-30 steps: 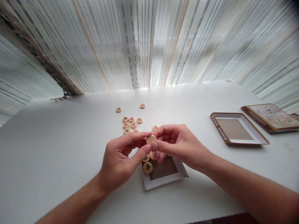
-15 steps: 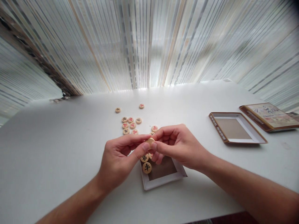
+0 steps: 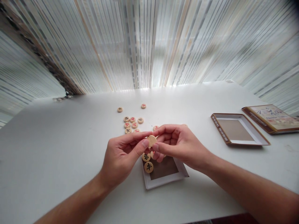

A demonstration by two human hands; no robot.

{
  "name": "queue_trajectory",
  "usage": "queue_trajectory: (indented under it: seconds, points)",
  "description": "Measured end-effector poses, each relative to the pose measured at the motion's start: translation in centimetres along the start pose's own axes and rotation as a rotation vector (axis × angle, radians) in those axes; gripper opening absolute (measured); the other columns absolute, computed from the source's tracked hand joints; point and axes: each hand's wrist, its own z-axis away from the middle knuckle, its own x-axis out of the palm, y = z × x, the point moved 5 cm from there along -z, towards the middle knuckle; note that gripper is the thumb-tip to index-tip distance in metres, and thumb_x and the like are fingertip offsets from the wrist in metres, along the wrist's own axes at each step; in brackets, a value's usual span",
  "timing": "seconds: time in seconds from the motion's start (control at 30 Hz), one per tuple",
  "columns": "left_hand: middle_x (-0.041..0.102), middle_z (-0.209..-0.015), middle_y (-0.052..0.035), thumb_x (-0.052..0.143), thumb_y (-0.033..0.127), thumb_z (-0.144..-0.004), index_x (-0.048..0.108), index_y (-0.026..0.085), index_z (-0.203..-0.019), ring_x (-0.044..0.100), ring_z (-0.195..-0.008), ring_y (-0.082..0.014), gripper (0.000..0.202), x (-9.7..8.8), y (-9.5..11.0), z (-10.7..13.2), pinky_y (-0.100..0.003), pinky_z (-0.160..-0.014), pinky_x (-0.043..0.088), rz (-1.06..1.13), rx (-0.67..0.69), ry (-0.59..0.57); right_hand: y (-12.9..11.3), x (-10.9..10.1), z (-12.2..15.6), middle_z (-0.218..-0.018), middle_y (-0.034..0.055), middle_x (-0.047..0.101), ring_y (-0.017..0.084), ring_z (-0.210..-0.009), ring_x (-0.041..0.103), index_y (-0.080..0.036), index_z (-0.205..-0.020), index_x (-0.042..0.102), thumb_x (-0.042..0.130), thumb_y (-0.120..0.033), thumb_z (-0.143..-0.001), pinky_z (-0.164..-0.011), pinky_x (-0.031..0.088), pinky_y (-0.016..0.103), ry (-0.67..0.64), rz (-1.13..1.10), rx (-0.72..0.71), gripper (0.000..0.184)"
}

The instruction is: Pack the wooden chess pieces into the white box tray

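My left hand and my right hand meet over the middle of the white table. Both pinch one round wooden chess piece between thumb and fingers, its blank side towards me. Just below them lies a shallow white tray with a brown floor. Two pieces with black characters rest at its left edge. Several more pieces with red and black characters are scattered on the table beyond my hands.
An empty brown-edged box half lies to the right. Beyond it is a printed box lid. Striped curtains hang behind the table's far edge.
The piece between my fingers has turned a little and my hands shifted slightly. Everything on the table stays where it was.
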Motion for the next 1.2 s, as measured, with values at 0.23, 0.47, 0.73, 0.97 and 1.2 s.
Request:
queue_trajectory:
  seconds: [0.23, 0.47, 0.73, 0.97, 1.2]
  points:
    - [0.088, -0.100, -0.0092, 0.085, 0.016, -0.090, 0.086, 0.018, -0.118, 0.084, -0.081, -0.0208, 0.028, 0.0, -0.5, 0.3, -0.029, -0.080, 0.071, 0.021, -0.023, -0.056, 0.0, -0.2, -0.1, -0.073, 0.0046, 0.082, 0.017, -0.060, 0.077, -0.015, -0.098, 0.074, 0.108, -0.030, -0.059, -0.060, 0.065, 0.024, -0.005, -0.005, -0.022, 0.053]
    - [0.087, -0.113, -0.0103, 0.076, 0.025, -0.098, 0.086, 0.019, -0.121, 0.084, -0.100, -0.0249, 0.025, 0.0, -0.7, 0.2, -0.032, -0.090, 0.069, -0.039, -0.020, -0.054, -1.1, -0.2, 0.5, -0.079, 0.0047, 0.082, 0.020, -0.069, 0.080, -0.019, -0.103, 0.077, 0.098, -0.035, -0.077, -0.063, 0.067, 0.029, 0.053, 0.327, -0.372, 0.038]
    - [0.085, -0.119, -0.0114, 0.073, 0.031, -0.101, 0.085, 0.022, -0.124, 0.082, -0.108, -0.0283, 0.027, 0.7, -0.5, 0.0, -0.038, -0.097, 0.068, 0.075, -0.084, -0.172, -2.6, 0.8, 1.8, -0.076, 0.0018, 0.074, 0.014, -0.061, 0.067, -0.021, -0.108, 0.079, 0.078, -0.026, -0.097, -0.059, 0.059, 0.026, 0.105, 0.946, -0.905, 0.012]
    - [0.083, -0.126, -0.0107, 0.070, 0.026, -0.105, 0.076, 0.025, -0.137, 0.080, -0.115, -0.0230, 0.033, 0.4, -1.5, 0.4, -0.031, -0.101, 0.064, 0.237, -0.126, -0.180, -3.2, 0.9, 2.0, -0.080, 0.0031, 0.071, 0.013, -0.066, 0.066, -0.018, -0.109, 0.078, 0.079, -0.018, -0.095, -0.064, 0.058, 0.024, 0.074, 0.995, -0.953, 0.015]
    - [0.081, -0.110, -0.0072, 0.069, 0.028, -0.105, 0.073, 0.026, -0.134, 0.079, -0.101, -0.0170, 0.029, 0.8, -1.3, 0.7, -0.025, -0.091, 0.063, 0.302, -0.144, -0.240, -3.3, 1.2, 2.5, -0.071, 0.0009, 0.067, 0.011, -0.059, 0.059, -0.017, -0.092, 0.073, 0.083, -0.024, -0.094, -0.056, 0.051, 0.022, 0.126, 1.006, -0.968, 0.012]
